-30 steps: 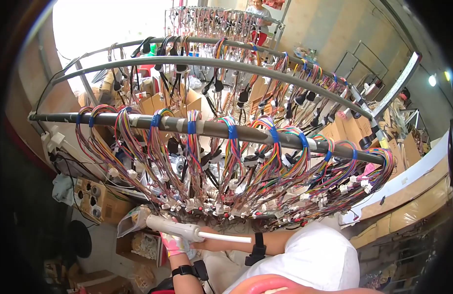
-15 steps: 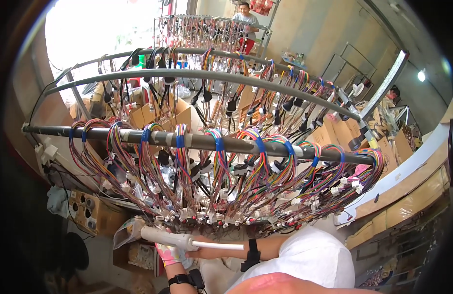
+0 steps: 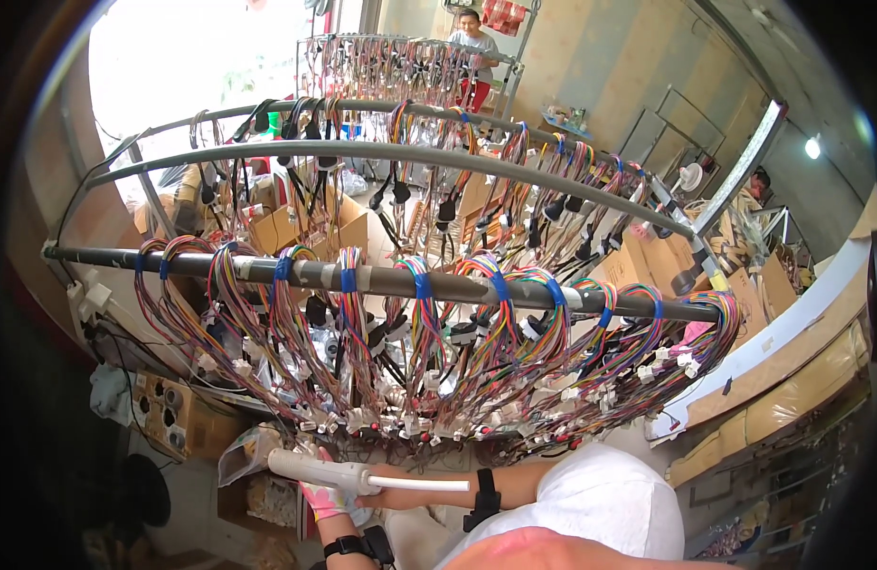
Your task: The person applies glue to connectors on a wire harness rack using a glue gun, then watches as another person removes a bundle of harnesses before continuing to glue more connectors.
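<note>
A pale grey glue gun (image 3: 315,469) lies across the view below the hanging wire bundles, its white glue stick (image 3: 419,484) poking out to the right. My right hand (image 3: 373,500) is closed round it from beneath; the gun's body hides most of the fingers. My left hand (image 3: 322,501), in a white glove with pink and yellow patches, is raised behind the gun. Its fingers are bent near white connectors at the lower wire ends, largely covered by the gun; what they grip cannot be made out. A clear plastic bag (image 3: 246,456) hangs by the gun's left end.
A grey pipe rack (image 3: 391,279) carries several multicoloured wire bundles (image 3: 424,313) bound with blue tape. Cardboard boxes (image 3: 310,223) stand inside the frame. At lower left is a carton (image 3: 196,418) with round openings. A person (image 3: 472,43) stands behind a far rack; another is partly visible at right.
The view has shifted slightly. The glue gun and both hands sit a little lower and further left in it, their hold looking the same.
</note>
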Tool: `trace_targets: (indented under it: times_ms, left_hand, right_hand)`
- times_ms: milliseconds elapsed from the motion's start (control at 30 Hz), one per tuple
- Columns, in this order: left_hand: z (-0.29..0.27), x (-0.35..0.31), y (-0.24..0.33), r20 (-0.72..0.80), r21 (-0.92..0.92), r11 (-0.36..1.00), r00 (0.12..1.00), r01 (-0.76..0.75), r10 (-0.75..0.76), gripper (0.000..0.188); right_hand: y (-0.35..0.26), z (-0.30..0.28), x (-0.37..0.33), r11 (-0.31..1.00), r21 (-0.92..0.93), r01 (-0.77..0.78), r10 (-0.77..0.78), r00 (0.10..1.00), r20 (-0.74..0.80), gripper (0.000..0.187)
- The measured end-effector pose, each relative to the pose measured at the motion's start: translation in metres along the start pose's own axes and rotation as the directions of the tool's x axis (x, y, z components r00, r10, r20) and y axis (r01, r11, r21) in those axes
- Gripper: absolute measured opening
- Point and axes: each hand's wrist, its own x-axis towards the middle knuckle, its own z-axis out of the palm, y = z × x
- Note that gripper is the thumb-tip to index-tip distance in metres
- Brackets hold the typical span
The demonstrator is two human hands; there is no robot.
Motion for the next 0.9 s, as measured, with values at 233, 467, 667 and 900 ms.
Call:
trace_targets:
  times_ms: [233,467,667,900]
  left_hand:
    - [0.001,0.0,-0.015,-0.101,-0.199,0.978,0.994,-0.069,0.05,0.041]
    - [0.006,-0.003,-0.012,-0.105,-0.128,0.989,0.993,-0.076,0.063,0.044]
    - [0.007,-0.001,-0.025,-0.116,-0.132,0.989,0.992,-0.061,0.046,0.046]
    - [0.007,-0.006,-0.018,-0.103,-0.226,0.973,0.994,-0.045,0.022,0.044]
  right_hand:
    - [-0.003,-0.003,-0.002,0.999,-0.007,0.034,-0.035,0.998,-0.053,0.042]
    - [-0.003,0.001,0.002,0.997,0.055,0.062,-0.059,0.997,-0.049,0.047]
    - [0.006,-0.002,0.002,0.996,0.051,0.072,-0.068,0.996,-0.06,0.05]
    - [0.008,0.003,0.003,0.998,0.031,0.055,-0.054,0.997,-0.05,0.051]
